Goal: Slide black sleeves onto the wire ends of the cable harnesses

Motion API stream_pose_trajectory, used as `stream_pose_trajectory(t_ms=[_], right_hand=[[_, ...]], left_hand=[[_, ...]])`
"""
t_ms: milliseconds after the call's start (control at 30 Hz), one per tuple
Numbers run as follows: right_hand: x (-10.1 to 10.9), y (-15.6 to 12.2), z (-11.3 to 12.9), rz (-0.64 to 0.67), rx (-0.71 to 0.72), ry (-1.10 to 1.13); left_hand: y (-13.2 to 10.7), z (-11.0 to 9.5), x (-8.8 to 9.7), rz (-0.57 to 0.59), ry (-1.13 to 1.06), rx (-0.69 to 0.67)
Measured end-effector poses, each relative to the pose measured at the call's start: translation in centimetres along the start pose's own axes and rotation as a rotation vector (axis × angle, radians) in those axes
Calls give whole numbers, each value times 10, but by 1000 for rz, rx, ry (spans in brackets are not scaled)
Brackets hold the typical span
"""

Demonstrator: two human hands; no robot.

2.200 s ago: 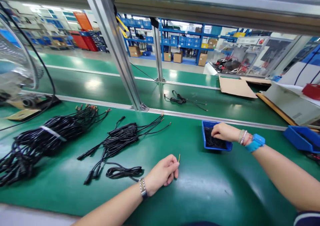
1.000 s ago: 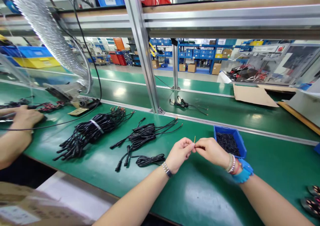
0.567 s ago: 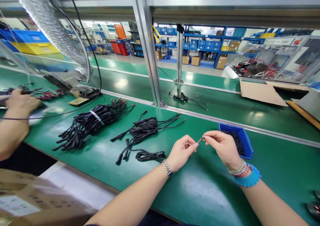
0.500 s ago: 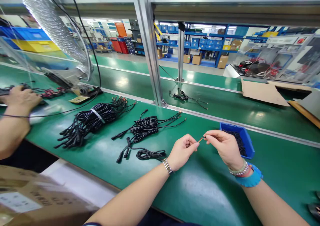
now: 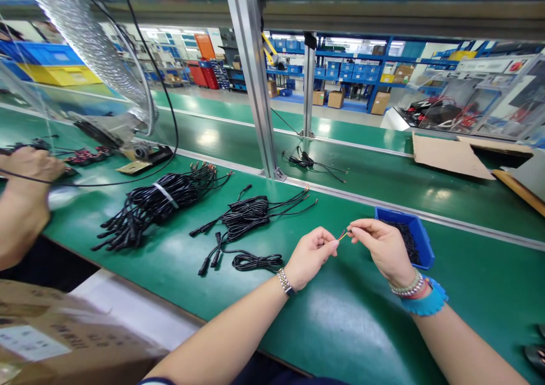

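Observation:
My left hand (image 5: 314, 255) is closed in a pinch on thin coloured wires (image 5: 343, 235), which show yellow and red between my two hands. Opposite it, the fingertips of my right hand (image 5: 378, 247) pinch the far tips of these wires; a small dark piece there is too tiny to make out. A coiled black cable (image 5: 258, 262) lies left of my left wrist, and its run toward that hand is partly hidden. Behind my right hand stands a blue bin (image 5: 421, 240) of small black pieces (image 5: 402, 238).
Bundled black cables (image 5: 246, 217) and a larger tied bundle (image 5: 164, 195) lie on the green table (image 5: 353, 328). A metal post (image 5: 258, 90) rises at its back edge. At far left is another person's hand (image 5: 36, 166). Cardboard (image 5: 455, 155) lies back right.
The wires between my hands now show fanned apart, with yellow visible. My hands have barely moved. The small cable on the strip behind the post has shifted slightly left.

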State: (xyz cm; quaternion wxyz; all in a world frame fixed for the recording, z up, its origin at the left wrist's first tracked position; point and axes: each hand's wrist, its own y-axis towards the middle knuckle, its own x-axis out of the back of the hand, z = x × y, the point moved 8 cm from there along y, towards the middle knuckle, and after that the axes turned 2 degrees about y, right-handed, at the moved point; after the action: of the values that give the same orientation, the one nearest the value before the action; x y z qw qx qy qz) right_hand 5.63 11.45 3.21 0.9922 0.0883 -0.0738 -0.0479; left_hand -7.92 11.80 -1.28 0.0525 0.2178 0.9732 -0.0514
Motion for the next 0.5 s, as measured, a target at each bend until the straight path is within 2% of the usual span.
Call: stream_pose_trajectory(t_ms=[133, 300, 400, 500], right_hand=[[-2, 0, -2, 21, -13, 50], [-15, -5, -9, 55, -43, 113], [-21, -6, -15, 79, -70, 142], [-14, -4, -14, 39, -63, 55]], left_hand=[[1, 0, -1, 26, -91, 1], [2, 1, -4, 48, -165, 2], [2, 4, -2, 30, -135, 15], [3, 4, 2, -19, -78, -8]])
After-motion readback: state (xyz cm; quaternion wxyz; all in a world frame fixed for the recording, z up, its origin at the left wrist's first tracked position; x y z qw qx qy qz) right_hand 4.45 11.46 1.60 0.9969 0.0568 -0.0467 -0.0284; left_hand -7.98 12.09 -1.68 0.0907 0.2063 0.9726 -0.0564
